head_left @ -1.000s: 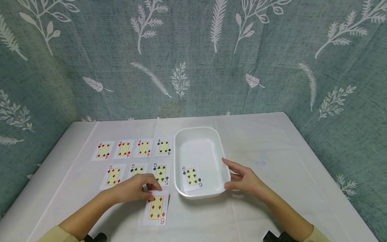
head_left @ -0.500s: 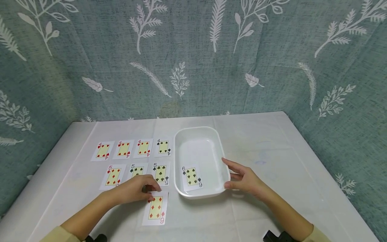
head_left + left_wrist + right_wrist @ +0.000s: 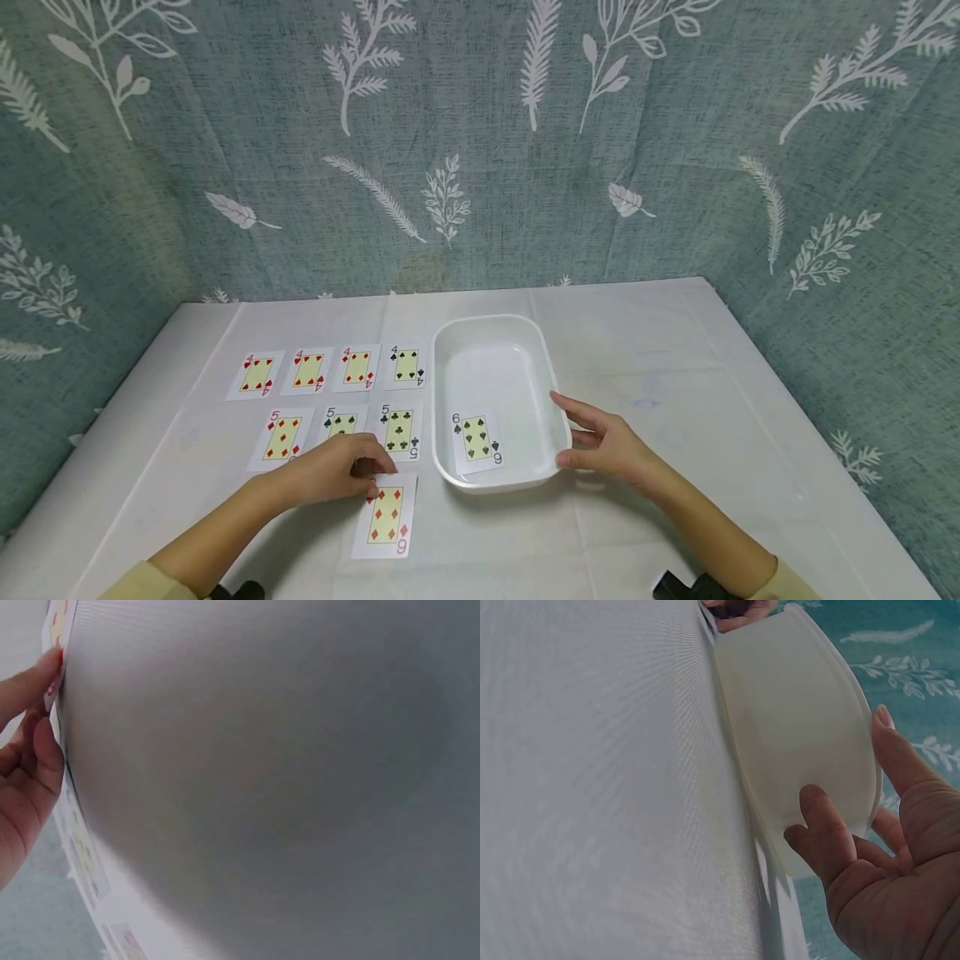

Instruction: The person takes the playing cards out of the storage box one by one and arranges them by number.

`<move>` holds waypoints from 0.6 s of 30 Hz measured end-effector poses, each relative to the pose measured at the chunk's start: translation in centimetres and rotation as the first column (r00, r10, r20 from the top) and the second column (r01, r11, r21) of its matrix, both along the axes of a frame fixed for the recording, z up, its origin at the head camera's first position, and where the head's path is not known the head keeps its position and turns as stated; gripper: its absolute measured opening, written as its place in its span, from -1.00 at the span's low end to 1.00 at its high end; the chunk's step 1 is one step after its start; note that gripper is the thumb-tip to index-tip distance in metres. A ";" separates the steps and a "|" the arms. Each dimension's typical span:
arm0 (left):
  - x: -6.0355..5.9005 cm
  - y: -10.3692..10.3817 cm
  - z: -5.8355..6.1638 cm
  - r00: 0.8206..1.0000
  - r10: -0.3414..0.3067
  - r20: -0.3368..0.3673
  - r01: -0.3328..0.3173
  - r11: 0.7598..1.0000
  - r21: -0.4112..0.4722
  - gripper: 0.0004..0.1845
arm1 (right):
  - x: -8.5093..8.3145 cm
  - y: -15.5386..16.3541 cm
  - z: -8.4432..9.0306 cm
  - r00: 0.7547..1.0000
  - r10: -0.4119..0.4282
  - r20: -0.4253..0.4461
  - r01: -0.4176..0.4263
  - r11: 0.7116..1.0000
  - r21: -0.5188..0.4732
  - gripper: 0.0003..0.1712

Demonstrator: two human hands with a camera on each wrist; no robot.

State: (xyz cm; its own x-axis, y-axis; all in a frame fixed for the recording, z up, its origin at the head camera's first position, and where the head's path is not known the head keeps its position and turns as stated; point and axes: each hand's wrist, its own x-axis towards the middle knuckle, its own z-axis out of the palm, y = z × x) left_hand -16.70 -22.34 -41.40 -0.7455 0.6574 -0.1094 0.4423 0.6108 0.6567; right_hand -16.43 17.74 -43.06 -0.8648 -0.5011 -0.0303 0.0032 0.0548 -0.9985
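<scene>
Down near the front edge of the tabletop, the left hand rests its curled fingers on the top edge of the six of diamonds, which lies face up and flat, just below a row of three fives. Whether the fingers have actually pinched the card or merely press on it cannot be told; the left wrist view shows only fingertips at a card's edge. The right hand is spread, its thumb and fingers against the right wall of the white tray, bracing it rather than gripping it. Inside the tray, at its near end, lies a six of spades.

My guess at the risk: a thin, slick card lying flat on a smooth cloth gives the fingers little edge to catch, so it may slide instead of lifting, and push into the five of clubs just above it, spoiling the row. The tray looks like light, thin plastic with rounded corners and a rolled rim, so a nudge could shift it were the right hand not steadying it.

Further back sits a neat row of four fours. The cloth is white and faintly creased; the backdrop is woven teal fabric printed with pale leaves.
</scene>
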 end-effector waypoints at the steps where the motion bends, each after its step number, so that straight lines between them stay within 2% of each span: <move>1: 0.0 0.0 -0.1 1.000 0.009 -0.005 -0.009 1.000 -0.002 -0.77 | 0.0 0.0 0.0 1.000 0.001 -0.002 -0.001 1.000 -0.001 0.01; 5: 0.1 -0.2 -0.2 0.999 0.045 -0.017 -0.045 0.999 -0.002 -0.72 | -0.1 -0.1 0.0 1.000 0.000 -0.005 0.000 1.000 0.003 0.01; 11: -0.2 -0.1 0.7 0.997 0.074 0.008 -0.075 0.991 0.113 -0.66 | 0.0 -0.1 0.1 1.000 0.001 -0.002 -0.001 1.000 0.008 0.01; 18: -1.1 1.1 1.9 0.993 0.097 -0.068 -0.085 0.984 0.157 -0.66 | 0.0 -0.1 0.0 1.000 -0.006 0.000 0.006 1.000 0.023 0.00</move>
